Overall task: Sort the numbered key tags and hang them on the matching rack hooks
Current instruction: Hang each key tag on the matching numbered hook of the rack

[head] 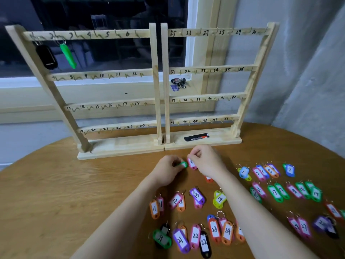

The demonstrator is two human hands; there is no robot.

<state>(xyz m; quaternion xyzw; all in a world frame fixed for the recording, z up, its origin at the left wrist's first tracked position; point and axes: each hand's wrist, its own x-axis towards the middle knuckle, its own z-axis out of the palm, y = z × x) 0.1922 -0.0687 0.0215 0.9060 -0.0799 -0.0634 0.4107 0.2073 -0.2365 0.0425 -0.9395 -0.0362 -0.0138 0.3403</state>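
Round wooden table [56, 193] by a dark window carries two wooden racks [119, 90] side by side, with two tags hung on the left rack's top rail: one black [46, 57], one green [68, 56]. Dozens of numbered tags lie before the racks. Just before the racks' bases, left hand [168, 170] pinches a green tag [182, 164]; right hand [207, 159] pinches a pink tag [192, 163], fingers curled.
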